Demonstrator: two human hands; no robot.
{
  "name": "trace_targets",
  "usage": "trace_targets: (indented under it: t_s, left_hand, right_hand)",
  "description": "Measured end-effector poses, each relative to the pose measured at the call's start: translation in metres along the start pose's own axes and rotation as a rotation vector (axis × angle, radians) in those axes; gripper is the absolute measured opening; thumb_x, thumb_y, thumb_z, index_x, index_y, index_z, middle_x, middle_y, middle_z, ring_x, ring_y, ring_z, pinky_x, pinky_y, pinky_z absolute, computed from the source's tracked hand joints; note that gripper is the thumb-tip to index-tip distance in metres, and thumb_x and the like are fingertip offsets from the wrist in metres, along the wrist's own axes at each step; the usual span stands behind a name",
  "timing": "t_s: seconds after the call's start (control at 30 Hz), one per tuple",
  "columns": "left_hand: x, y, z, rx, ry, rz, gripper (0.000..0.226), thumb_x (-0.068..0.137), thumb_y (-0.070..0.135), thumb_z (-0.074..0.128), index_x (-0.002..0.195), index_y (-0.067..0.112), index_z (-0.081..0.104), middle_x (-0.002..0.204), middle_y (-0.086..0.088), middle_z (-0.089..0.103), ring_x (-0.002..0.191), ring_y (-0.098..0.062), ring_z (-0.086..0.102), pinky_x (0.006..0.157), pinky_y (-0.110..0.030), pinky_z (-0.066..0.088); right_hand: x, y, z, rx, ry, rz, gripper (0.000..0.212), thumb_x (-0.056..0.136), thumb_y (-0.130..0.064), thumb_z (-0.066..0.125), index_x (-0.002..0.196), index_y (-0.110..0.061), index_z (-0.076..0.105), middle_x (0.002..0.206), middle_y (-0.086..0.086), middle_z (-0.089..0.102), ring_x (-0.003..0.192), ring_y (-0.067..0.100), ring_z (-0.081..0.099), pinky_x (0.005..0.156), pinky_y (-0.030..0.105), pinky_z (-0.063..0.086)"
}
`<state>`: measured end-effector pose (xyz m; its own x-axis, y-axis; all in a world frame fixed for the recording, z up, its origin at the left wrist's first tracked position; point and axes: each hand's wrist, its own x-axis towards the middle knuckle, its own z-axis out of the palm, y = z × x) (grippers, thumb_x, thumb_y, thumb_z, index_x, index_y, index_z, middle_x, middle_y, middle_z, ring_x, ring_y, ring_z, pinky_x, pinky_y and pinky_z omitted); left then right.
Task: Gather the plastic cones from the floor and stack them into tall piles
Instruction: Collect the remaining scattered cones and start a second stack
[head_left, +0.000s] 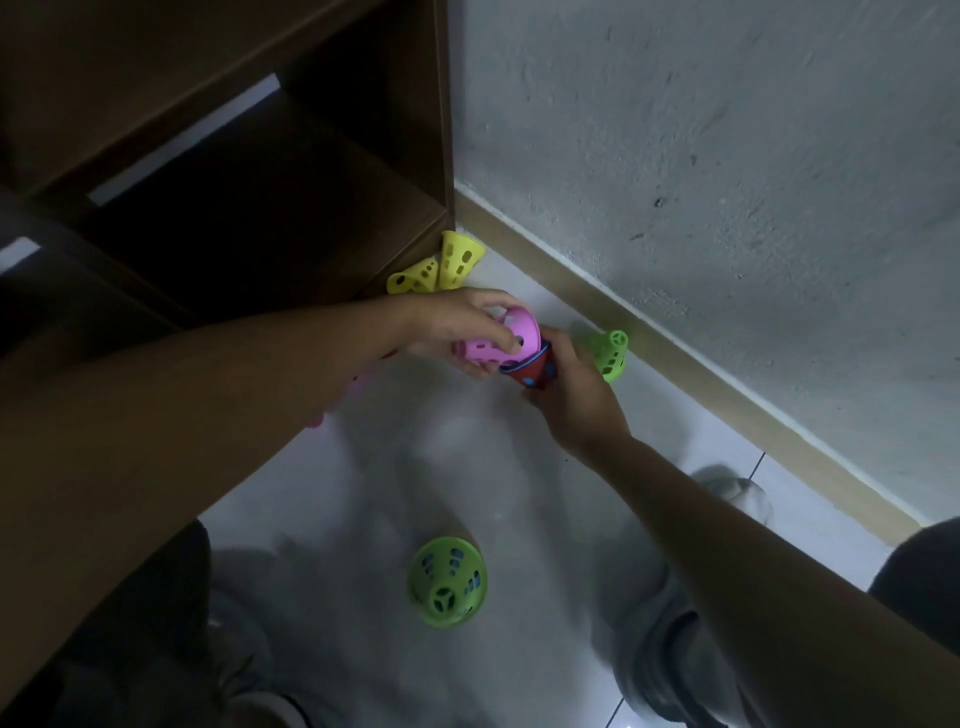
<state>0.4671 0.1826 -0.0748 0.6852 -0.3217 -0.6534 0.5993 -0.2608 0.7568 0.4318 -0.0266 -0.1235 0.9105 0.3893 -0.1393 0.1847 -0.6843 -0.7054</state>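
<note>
Home room corner, looking like — pale tiled floor (519, 467) meeting a rough painted wall (727, 156) with beige skirting (675, 343), dark wooden shelf unit (260, 182) standing against it — toy cones (448, 582) lying scattered.

**Dim, soft, wide-angle view**

Low, flat indoor light, with no clear source. Deep shadow inside the wooden shelf unit (249, 208), its compartments near black. Pale sheen on the floor tiles (675, 415), with a small bright glint at the bottom edge. Soft grey shadows on the floor beneath the arms. Motion blur over the lower part of the frame, shoes smeared. Slightly soft focus on the hands. Wide-angle bend along the skirting board (675, 343).
</note>
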Motion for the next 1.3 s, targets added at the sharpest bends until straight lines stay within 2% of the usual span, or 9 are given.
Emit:
trace_targets:
  t_s: [0.2,0.33,0.4,0.63,0.83,0.9,1.0,1.17,1.3]
  left_hand:
    - [0.003,-0.008,-0.017,-0.068,0.24,0.026,0.053,0.084,0.016,0.08,0.13,0.02,0.054,0.127,-0.012,0.059,0.108,-0.032,0.068,0.083,-0.05,0.061]
    - [0.009,-0.011,-0.02,-0.2,0.386,0.099,0.053,0.085,0.02,0.081,0.13,0.004,0.059,0.125,-0.016,0.066,0.109,-0.029,0.069,0.074,-0.035,0.063]
    - [0.01,-0.012,-0.016,-0.136,0.477,0.129,0.047,0.084,0.023,0.082,0.123,0.002,0.065,0.12,-0.014,0.069,0.109,-0.026,0.069,0.081,-0.033,0.062]
    - [0.013,-0.018,0.016,0.068,0.506,0.255,0.036,0.077,0.029,0.088,0.077,0.002,0.064,0.071,-0.001,0.06,0.063,-0.004,0.058,0.06,-0.018,0.046]
    - [0.011,-0.016,0.022,0.033,0.445,0.243,0.051,0.085,0.061,0.069,0.081,0.011,0.072,0.08,-0.001,0.072,0.084,-0.015,0.069,0.083,-0.028,0.052]
    - [0.015,-0.016,0.02,-0.042,0.424,0.219,0.061,0.082,0.071,0.058,0.082,0.012,0.075,0.091,-0.008,0.077,0.096,-0.024,0.072,0.097,-0.039,0.054]
    - [0.021,-0.02,0.012,-0.058,0.448,0.191,0.054,0.095,0.06,0.053,0.085,0.011,0.073,0.099,-0.015,0.076,0.1,-0.028,0.071,0.1,-0.046,0.054]
    - [0.025,-0.034,-0.016,0.442,0.743,0.349,0.019,0.091,0.024,0.071,0.097,0.006,0.065,0.1,-0.009,0.066,0.099,-0.027,0.061,0.085,-0.04,0.052]
    - [0.026,-0.025,-0.041,0.812,0.843,0.229,0.049,0.085,0.025,0.075,0.13,0.02,0.056,0.135,-0.012,0.05,0.123,-0.036,0.044,0.095,-0.042,0.045]
  right_hand:
    - [-0.006,-0.006,0.003,-0.001,0.017,0.036,0.075,0.085,-0.015,0.076,0.147,-0.029,0.037,0.129,0.009,0.053,0.107,0.025,0.057,0.092,0.036,0.051]
    - [-0.006,-0.008,0.006,0.032,0.006,0.085,0.082,0.087,-0.015,0.075,0.154,-0.028,0.029,0.134,0.009,0.052,0.114,0.025,0.056,0.099,0.04,0.051]
    - [-0.006,-0.011,0.008,0.058,-0.007,0.095,0.087,0.087,-0.014,0.076,0.156,-0.028,0.026,0.137,0.009,0.052,0.118,0.025,0.057,0.102,0.041,0.05]
    - [0.007,-0.022,0.017,0.216,0.024,0.117,0.095,0.086,-0.013,0.077,0.159,-0.024,0.019,0.143,0.007,0.052,0.124,0.024,0.057,0.105,0.045,0.049]
    - [0.012,-0.026,0.016,0.323,0.045,0.177,0.105,0.089,-0.011,0.073,0.16,-0.035,-0.002,0.144,0.005,0.052,0.124,0.02,0.059,0.104,0.044,0.051]
    - [0.012,-0.024,0.016,0.298,0.054,0.153,0.103,0.088,-0.01,0.074,0.159,-0.035,0.003,0.141,0.006,0.055,0.12,0.02,0.061,0.101,0.042,0.053]
    - [0.009,-0.021,0.02,0.261,0.048,0.14,0.087,0.086,-0.011,0.075,0.154,-0.028,0.024,0.132,0.005,0.058,0.115,0.023,0.062,0.099,0.045,0.054]
    - [0.009,-0.016,0.025,0.341,0.03,0.181,0.076,0.085,-0.009,0.076,0.147,-0.026,0.035,0.128,0.005,0.056,0.11,0.026,0.062,0.094,0.047,0.056]
    - [0.009,-0.009,0.029,0.387,0.023,0.213,0.075,0.084,-0.008,0.076,0.145,-0.028,0.037,0.128,0.006,0.056,0.11,0.03,0.063,0.091,0.048,0.057]
